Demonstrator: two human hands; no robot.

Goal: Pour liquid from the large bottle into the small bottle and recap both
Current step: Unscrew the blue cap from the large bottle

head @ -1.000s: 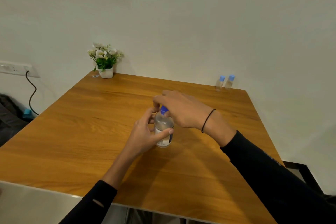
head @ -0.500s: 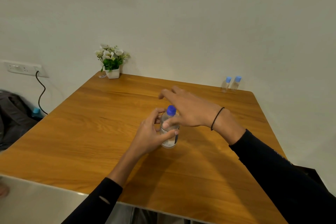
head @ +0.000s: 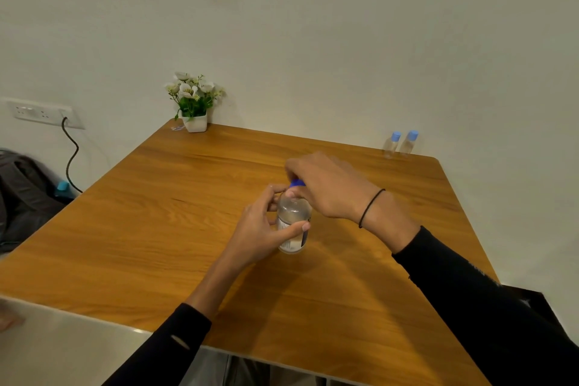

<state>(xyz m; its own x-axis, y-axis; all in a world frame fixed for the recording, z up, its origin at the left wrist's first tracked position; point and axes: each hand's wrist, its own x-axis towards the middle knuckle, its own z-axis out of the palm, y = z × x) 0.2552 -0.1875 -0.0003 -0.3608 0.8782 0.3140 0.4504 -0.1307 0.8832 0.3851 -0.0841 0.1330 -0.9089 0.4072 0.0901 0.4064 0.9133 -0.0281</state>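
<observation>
The large clear bottle (head: pixel 293 222) with a white label stands upright in the middle of the wooden table (head: pixel 175 229). My left hand (head: pixel 261 229) wraps its body from the left, thumb across the label. My right hand (head: pixel 329 188) comes over the top, and its fingers pinch the dark blue cap (head: pixel 297 183), which is mostly hidden. Two small clear bottles (head: pixel 401 143) with light blue caps stand side by side at the far right corner, against the wall.
A white pot of artificial flowers (head: pixel 194 103) sits at the table's far left corner. A wall socket with a black cable (head: pixel 70 153) and a dark bag (head: pixel 22 194) are off to the left. A pale surface (head: pixel 62 351) adjoins the table's near edge.
My right hand, spread open beside the cap half a second ago, has closed over the cap again. The left hand keeps its hold on the bottle. The camera view has shifted slightly.
</observation>
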